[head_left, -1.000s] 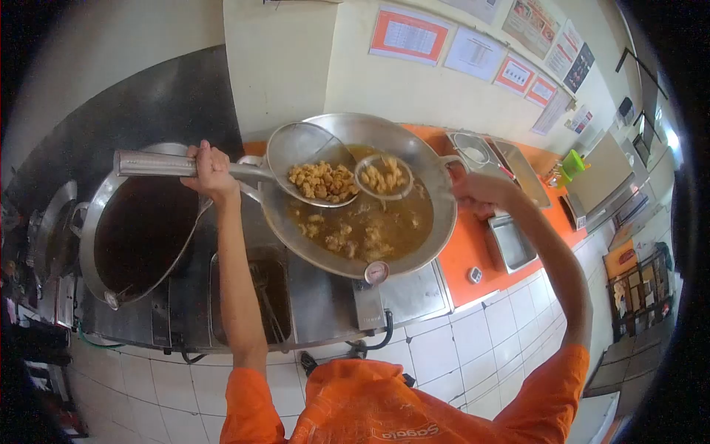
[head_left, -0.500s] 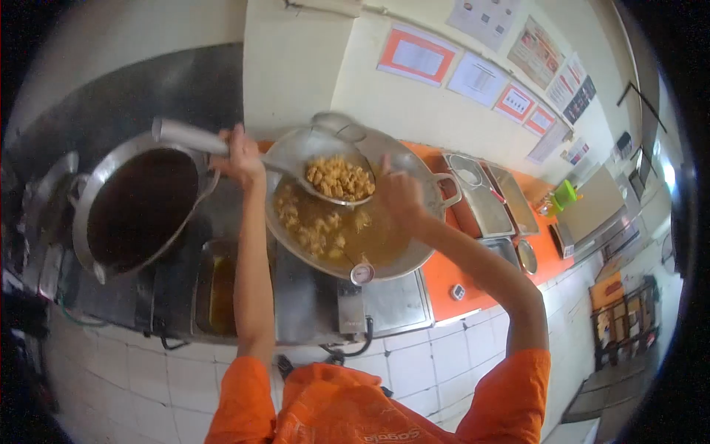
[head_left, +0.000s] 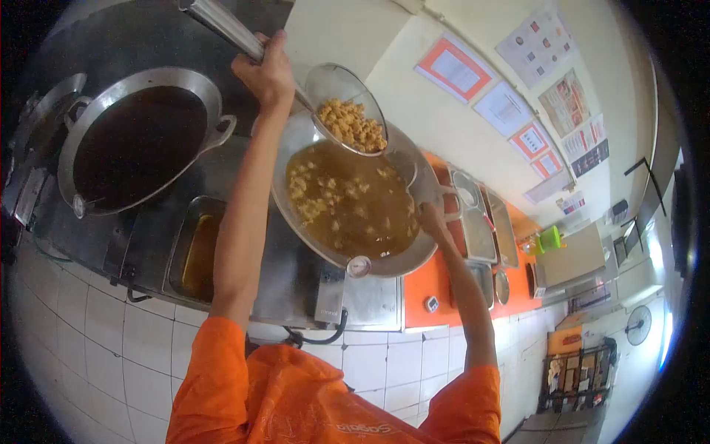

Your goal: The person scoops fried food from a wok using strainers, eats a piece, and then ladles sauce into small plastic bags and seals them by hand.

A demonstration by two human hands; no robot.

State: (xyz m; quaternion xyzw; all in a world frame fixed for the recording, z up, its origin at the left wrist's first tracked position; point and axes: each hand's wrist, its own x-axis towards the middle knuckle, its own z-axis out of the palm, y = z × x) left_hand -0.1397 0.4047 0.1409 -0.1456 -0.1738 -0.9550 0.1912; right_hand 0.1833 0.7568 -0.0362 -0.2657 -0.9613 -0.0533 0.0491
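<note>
My left hand (head_left: 271, 72) is wrapped round the metal handle of a large mesh strainer (head_left: 342, 85). Browned fried pieces (head_left: 353, 126) lie in that strainer, held above the back edge of a wide metal wok (head_left: 339, 255). Pale pieces (head_left: 314, 200) float in the wok's oil. At the wok's right side, my right hand (head_left: 430, 216) is closed round the handle of a smaller skimmer, whose head is down at the oil and hard to make out. A dial thermometer (head_left: 359, 266) sits on the wok's front rim.
A second wok (head_left: 211, 140) with dark oil stands at the left. Between the woks is a rectangular oil well (head_left: 174, 274). Metal trays (head_left: 479, 240), a small timer (head_left: 432, 303) and a green container (head_left: 549, 238) are on the orange counter (head_left: 419, 285) at the right.
The large strainer with the browned pieces has risen up and back. My right hand, earlier over the wok's middle with the small skimmer, is now lower at its right side. The view has turned.
</note>
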